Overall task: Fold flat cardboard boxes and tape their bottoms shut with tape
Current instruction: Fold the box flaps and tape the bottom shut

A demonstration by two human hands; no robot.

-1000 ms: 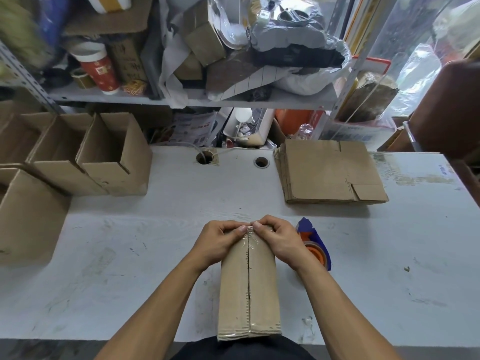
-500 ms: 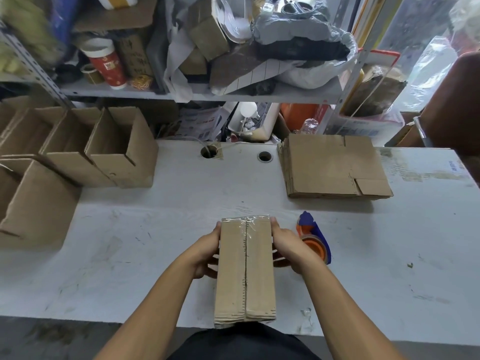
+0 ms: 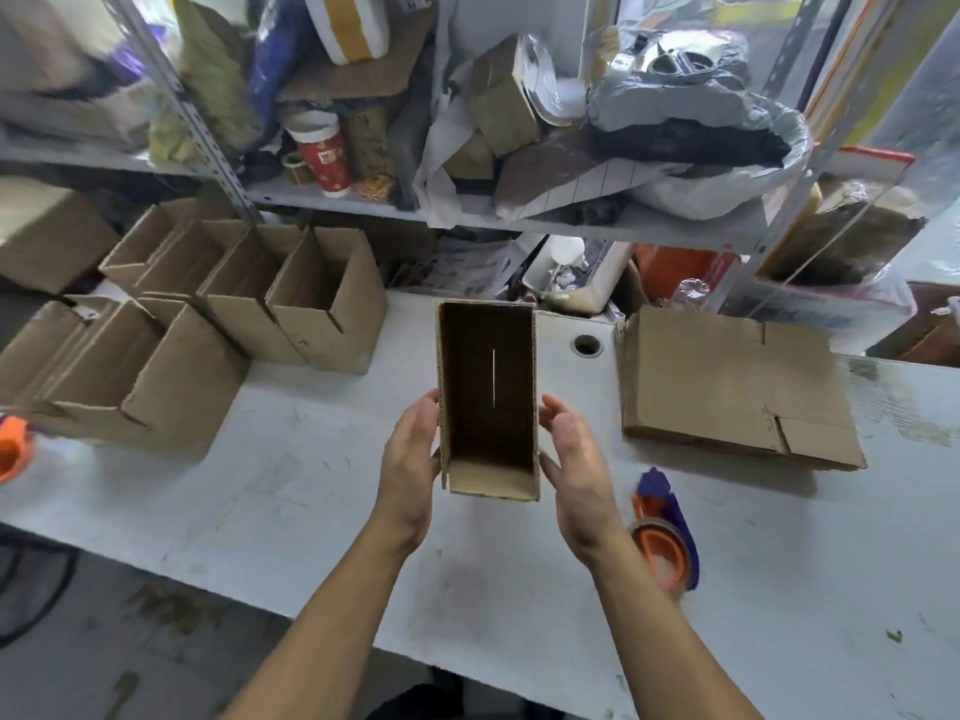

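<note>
An open box (image 3: pixel 488 402) is held between both hands above the counter (image 3: pixel 291 491).
Its open mouth faces the camera. The left hand (image 3: pixel 410 459) and right hand (image 3: pixel 576 470) are pressed flat against its sides, fingers nearly straight. A tape dispenser (image 3: pixel 665 532) lies right, flat boxes (image 3: pixel 727 387) beyond, folded boxes (image 3: pixel 234 304) left.

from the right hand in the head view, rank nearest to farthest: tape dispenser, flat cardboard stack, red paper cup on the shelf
1. tape dispenser, on the table just right of the right hand
2. flat cardboard stack, farther back right
3. red paper cup, up on the shelf, far left
</note>
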